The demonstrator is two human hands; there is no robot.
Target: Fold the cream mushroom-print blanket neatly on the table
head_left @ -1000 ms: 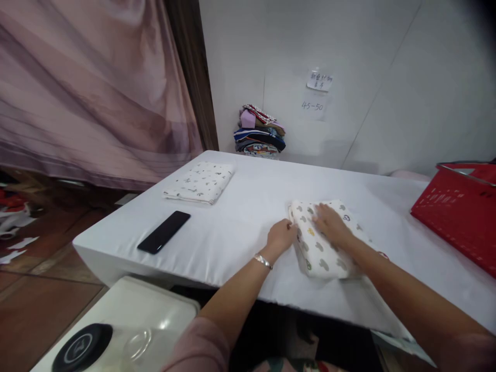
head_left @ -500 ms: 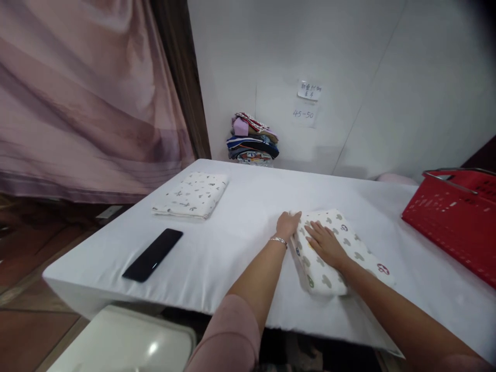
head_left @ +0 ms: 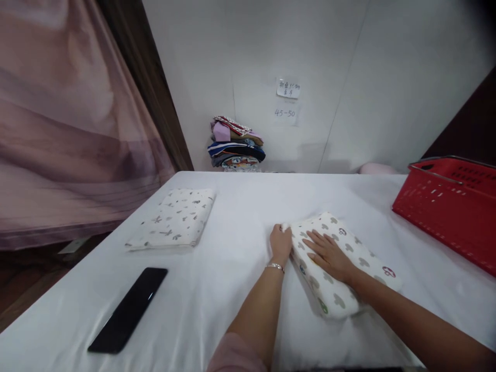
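Observation:
A folded white cloth with grey, red and green prints (head_left: 343, 299) lies on the white-covered table (head_left: 240, 206), right of the middle. My left hand (head_left: 281, 243) has its fingers closed on the cloth's upper left corner, and a silver bracelet circles that wrist. Flat on top of the same cloth rests my right hand (head_left: 329, 257), fingers spread. Another folded white cloth with small grey prints (head_left: 174, 219) lies by itself on the table's left part.
A black phone (head_left: 129, 310) lies at the front left. At the right edge stands a red basket (head_left: 449, 206). Folded clothes (head_left: 236, 144) are stacked behind the table near the wall, and a pink curtain (head_left: 73, 129) hangs at the left.
The view has shifted, so the table fills more of it. My left hand now pinches the cloth's corner, which is slightly raised; my right hand stays flat on the cloth.

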